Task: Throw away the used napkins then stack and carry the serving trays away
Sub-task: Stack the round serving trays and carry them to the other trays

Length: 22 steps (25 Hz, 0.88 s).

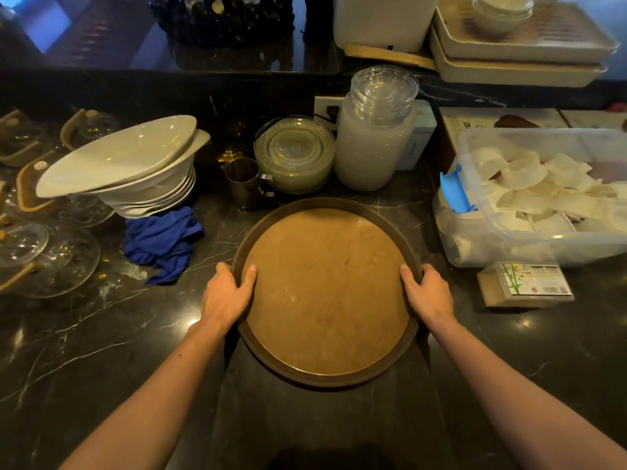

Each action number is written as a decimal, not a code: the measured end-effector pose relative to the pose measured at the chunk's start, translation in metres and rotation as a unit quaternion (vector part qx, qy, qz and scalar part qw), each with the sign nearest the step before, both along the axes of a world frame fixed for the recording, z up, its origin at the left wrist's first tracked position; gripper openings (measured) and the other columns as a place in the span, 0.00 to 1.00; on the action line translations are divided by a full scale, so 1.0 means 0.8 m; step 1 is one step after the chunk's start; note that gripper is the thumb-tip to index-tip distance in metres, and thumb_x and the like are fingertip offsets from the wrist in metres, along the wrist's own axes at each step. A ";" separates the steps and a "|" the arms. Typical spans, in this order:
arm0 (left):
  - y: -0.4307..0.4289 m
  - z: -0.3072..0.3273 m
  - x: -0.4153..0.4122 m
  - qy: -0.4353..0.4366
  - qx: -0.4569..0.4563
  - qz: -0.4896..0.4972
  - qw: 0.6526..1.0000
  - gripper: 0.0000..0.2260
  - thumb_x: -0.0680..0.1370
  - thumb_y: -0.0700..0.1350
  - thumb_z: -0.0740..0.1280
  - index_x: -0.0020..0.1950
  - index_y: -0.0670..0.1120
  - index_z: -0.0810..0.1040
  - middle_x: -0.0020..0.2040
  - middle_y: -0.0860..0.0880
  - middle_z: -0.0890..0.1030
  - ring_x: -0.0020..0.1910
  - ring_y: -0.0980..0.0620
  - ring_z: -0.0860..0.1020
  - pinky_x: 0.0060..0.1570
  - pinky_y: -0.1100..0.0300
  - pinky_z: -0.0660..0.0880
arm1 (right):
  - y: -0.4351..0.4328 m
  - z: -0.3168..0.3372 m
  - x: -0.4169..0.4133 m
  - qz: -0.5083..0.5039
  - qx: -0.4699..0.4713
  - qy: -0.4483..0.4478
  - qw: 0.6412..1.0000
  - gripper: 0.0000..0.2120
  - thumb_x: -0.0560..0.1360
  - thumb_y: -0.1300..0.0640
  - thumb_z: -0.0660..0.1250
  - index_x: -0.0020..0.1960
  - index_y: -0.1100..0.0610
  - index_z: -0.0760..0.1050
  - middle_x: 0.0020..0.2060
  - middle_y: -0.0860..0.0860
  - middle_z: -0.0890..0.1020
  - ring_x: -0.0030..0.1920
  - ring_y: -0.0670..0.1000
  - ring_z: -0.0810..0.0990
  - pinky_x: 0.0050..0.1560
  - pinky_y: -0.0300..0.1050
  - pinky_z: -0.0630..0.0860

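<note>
A round serving tray [325,293] with a dark rim and a tan non-slip face sits in the middle of the view, over the black marble counter's front edge. My left hand [228,293] grips its left rim, thumb on the tan face. My right hand [428,293] grips the right rim the same way. The tray's face is bare. I cannot tell whether another tray lies under it. No napkins are on the tray.
Stacked white bowls [135,164] and a blue cloth [163,242] lie left of the tray. A metal jug [244,181], glass plates [295,154] and a jar topped with glass bowls [376,137] stand behind. A clear plastic bin [529,198] and a small packet [526,283] sit right.
</note>
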<state>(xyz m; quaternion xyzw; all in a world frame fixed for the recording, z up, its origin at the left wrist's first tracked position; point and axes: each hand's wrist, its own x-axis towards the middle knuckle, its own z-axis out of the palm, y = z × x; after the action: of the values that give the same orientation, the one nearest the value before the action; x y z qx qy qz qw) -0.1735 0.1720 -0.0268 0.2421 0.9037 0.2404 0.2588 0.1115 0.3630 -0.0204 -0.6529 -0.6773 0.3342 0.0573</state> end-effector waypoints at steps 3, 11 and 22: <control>-0.011 0.002 0.005 -0.004 0.021 0.019 1.000 0.22 0.79 0.60 0.62 0.56 0.41 0.67 0.50 0.43 0.77 0.46 0.45 0.76 0.42 0.51 0.72 | -0.014 0.008 0.004 -0.029 -0.006 0.033 0.999 0.24 0.80 0.43 0.61 0.64 0.63 0.72 0.50 0.54 0.76 0.53 0.57 0.77 0.52 0.52 0.74; -0.056 0.065 0.018 0.025 0.092 0.029 0.995 0.19 0.78 0.57 0.65 0.53 0.41 0.67 0.50 0.43 0.74 0.47 0.45 0.73 0.43 0.53 0.67 | -0.053 0.064 0.018 -0.071 0.027 0.130 0.989 0.15 0.76 0.42 0.65 0.47 0.54 0.74 0.44 0.53 0.80 0.46 0.55 0.80 0.50 0.59 0.79; -0.133 0.178 0.017 0.028 0.164 0.023 0.986 0.25 0.74 0.56 0.72 0.60 0.41 0.68 0.54 0.45 0.72 0.51 0.47 0.73 0.46 0.50 0.71 | -0.136 0.165 0.030 -0.129 0.047 0.260 0.956 0.24 0.72 0.46 0.70 0.62 0.58 0.75 0.54 0.56 0.81 0.53 0.56 0.80 0.53 0.56 0.79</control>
<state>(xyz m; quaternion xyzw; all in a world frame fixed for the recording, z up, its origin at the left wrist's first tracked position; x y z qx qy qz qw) -0.1599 0.0655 0.1157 0.2665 0.8645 0.3841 0.1844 0.1355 0.2545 0.1119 -0.6214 -0.5641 0.4504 0.3046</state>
